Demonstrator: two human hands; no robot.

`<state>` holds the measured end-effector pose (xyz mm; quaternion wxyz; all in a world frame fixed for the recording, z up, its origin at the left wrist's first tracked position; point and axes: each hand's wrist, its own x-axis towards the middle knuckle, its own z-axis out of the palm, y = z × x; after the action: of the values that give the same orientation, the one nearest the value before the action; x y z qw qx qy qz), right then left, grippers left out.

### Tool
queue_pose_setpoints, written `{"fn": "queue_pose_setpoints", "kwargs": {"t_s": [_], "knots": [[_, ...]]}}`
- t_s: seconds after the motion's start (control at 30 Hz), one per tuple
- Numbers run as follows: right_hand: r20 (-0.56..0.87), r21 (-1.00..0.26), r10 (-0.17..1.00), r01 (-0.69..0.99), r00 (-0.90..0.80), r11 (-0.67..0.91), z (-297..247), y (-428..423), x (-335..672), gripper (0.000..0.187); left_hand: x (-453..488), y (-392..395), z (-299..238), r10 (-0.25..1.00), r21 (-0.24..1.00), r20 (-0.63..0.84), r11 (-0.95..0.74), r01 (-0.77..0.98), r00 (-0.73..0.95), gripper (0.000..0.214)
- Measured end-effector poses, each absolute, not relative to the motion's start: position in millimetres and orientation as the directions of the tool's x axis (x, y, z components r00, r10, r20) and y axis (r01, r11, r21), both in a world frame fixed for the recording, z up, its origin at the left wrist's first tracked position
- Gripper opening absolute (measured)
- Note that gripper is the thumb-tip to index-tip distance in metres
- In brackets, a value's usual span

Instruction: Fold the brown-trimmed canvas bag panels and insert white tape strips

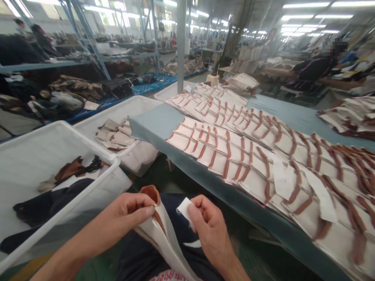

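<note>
My left hand (136, 210) pinches the upper edge of a cream fabric piece with brown trim (168, 238), which hangs down over my lap. Its brown end (150, 191) curls up beside my fingertips. Between the thumb and fingers of my right hand (206, 220) is a small white scrap (184, 208), held apart from the fabric piece, with a bit of loose thread at its corner. Another white scrap (192, 244) lies on my dark trousers, below the right hand.
To my right, a table (152, 121) bears overlapping rows of cream pieces with brown edging (234, 152) and some white strips (322, 195). White bins (61, 127) at left hold fabric pieces. A metal post (181, 47) rises behind the table. People sit farther back.
</note>
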<state>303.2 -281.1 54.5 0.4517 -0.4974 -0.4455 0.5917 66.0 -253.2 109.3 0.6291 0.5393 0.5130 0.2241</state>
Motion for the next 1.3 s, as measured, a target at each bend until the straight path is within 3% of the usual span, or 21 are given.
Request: {"fn": "queue_pose_setpoints", "kwargs": {"t_s": [0.23, 0.4, 0.53, 0.8, 1.07, 1.3], "knots": [[-0.114, -0.993, 0.982, 0.012, -0.15, -0.114, 109.8, -283.0, 314.3, 0.047, 88.5, -249.5, 119.2, 0.891, 0.957, -0.288, 0.282, 0.068, 0.352, 0.037], [0.054, -0.967, 0.995, 0.243, -0.081, 0.072, 125.1, -289.3, 307.5, 0.029, 107.2, -254.2, 107.3, 0.932, 0.974, -0.22, 0.226, 0.013, 0.288, 0.033], [0.177, -0.89, 0.984, 0.429, 0.01, 0.155, 120.1, -280.9, 300.6, 0.024, 113.0, -253.9, 101.3, 0.932, 0.956, -0.263, 0.286, -0.062, 0.249, 0.035], [0.321, -0.872, 0.947, 0.399, 0.025, 0.285, 120.0, -286.2, 301.9, 0.022, 125.6, -249.1, 106.1, 0.905, 0.905, -0.371, 0.403, -0.138, 0.209, 0.038], [0.156, -0.836, 0.988, 0.535, 0.023, 0.119, 115.7, -277.1, 306.1, 0.023, 129.0, -246.0, 101.5, 0.906, 0.915, -0.361, 0.39, -0.101, 0.222, 0.038], [0.157, -0.844, 0.986, 0.526, 0.056, 0.105, 103.2, -273.2, 305.1, 0.022, 134.0, -241.7, 101.2, 0.908, 0.918, -0.382, 0.394, -0.039, 0.174, 0.041]]}}
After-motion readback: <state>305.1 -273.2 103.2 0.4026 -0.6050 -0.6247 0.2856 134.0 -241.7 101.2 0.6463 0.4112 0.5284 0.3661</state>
